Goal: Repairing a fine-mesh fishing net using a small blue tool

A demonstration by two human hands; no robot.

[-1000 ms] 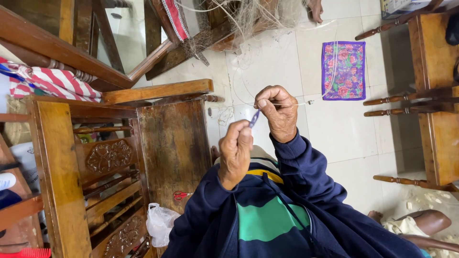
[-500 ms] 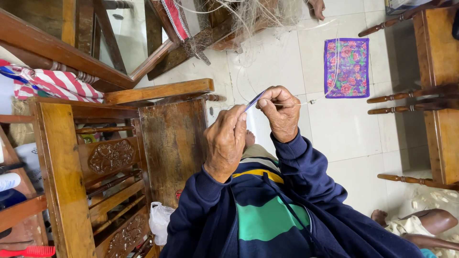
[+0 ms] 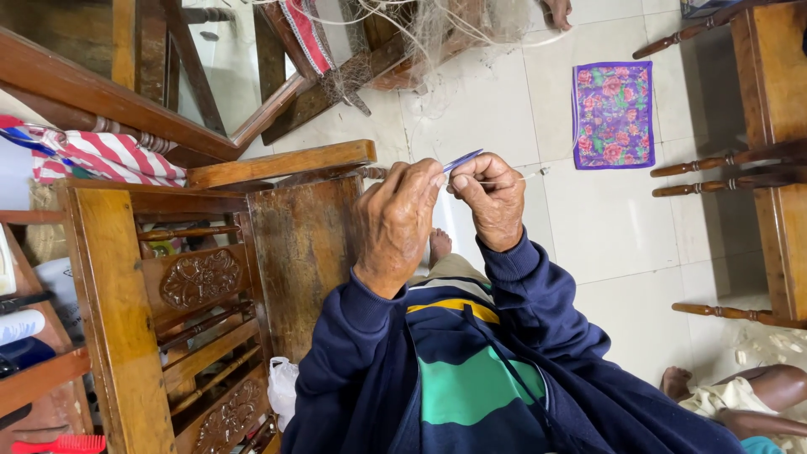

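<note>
Head view: a person in a navy jacket works at frame centre, the left hand point(image 3: 395, 225) and right hand point(image 3: 490, 200) raised together, fingertips meeting. Both pinch a slim blue needle-like tool point(image 3: 462, 160) pointing toward one o'clock, with a pale thread point(image 3: 513, 178) running toward three o'clock. A carved wooden chair point(image 3: 202, 277) stands at nine o'clock; a floral purple mat point(image 3: 612, 115) lies at one o'clock.

The floor point(image 3: 504, 109) has big white tiles, and a small purple mat point(image 3: 613, 115) with pink flowers lies on it. A brown wooden chair point(image 3: 202, 277) with carved flowers stands on one side, and more wooden chairs point(image 3: 773, 160) stand on the other.
</note>
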